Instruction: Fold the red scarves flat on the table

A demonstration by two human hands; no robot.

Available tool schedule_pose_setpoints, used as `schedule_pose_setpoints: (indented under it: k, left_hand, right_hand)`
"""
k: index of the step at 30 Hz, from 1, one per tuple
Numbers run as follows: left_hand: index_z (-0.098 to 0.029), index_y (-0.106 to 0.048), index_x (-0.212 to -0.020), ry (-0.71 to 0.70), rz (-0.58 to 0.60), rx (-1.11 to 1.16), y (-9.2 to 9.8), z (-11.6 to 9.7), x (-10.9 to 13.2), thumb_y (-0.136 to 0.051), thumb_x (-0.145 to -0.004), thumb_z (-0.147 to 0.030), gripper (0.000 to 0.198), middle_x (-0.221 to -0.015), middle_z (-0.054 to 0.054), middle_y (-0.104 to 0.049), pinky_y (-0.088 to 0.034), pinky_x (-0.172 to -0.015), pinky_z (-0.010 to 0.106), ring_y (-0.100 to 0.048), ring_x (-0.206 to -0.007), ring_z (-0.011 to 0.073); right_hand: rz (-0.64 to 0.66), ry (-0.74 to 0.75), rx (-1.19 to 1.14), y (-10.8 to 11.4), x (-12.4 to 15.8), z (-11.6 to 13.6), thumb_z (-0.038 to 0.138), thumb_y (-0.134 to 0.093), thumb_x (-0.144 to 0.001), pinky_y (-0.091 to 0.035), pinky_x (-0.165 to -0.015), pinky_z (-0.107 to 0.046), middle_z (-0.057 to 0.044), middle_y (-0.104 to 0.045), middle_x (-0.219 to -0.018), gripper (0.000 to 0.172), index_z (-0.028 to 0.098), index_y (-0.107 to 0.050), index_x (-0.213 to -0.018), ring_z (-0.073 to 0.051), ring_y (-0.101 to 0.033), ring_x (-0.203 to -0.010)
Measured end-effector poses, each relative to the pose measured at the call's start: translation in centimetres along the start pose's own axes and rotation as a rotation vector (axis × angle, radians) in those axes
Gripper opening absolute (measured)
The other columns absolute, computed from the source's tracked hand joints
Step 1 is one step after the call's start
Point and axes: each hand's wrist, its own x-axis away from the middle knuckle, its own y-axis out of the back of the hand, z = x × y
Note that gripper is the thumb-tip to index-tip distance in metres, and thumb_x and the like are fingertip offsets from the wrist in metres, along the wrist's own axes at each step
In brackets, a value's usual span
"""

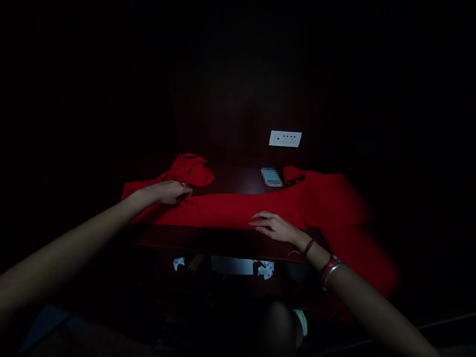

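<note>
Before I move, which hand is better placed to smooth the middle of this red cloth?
Your right hand, probably: it's open at the near edge of the red cloth, about midway along; your left hand curls farther left, by the bunched part.

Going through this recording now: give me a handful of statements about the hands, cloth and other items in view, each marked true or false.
1. The right hand is at the near edge of the red cloth. True.
2. Both wrists are bare. False: bracelets circle the right wrist and forearm.
3. A white socket plate sits beyond the tabletop. True.
4. The phone is held in a hand. False: it lies on the tabletop, apart from both hands.
5. The left hand is at the red cloth. True.
</note>
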Motion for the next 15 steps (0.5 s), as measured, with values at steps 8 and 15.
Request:
schedule_pose_setpoints:
  k: [8,15]
  left_hand:
    - [-0.020,-0.047,-0.109,0.142,-0.080,-0.044,-4.1,1.5,2.8,-0.044,-0.072,-0.033,0.040,-0.114,0.012,-0.044,-0.038,-0.077,0.034,-0.048,-0.095,0.0232]
    - [-0.021,-0.054,-0.097,0.194,-0.233,0.053,-5.0,2.2,3.4,-0.040,-0.077,-0.035,0.028,-0.104,0.007,-0.049,-0.033,-0.084,0.034,-0.045,-0.098,0.0199]
  right_hand:
    - [-0.013,-0.025,-0.014,-0.4,0.1,-0.4,0.032,-0.036,-0.084,-0.037,-0.089,-0.031,-0.005,-0.050,-0.111,0.032,0.024,-0.055,-0.109,-0.015,-0.047,-0.101]
    - [-0.025,-0.057,-0.010,-1.0,0.2,-1.1,0.029,-0.036,-0.083,-0.037,-0.090,-0.032,-0.004,-0.050,-0.112,0.032,0.024,-0.055,-0.109,-0.016,-0.047,-0.102]
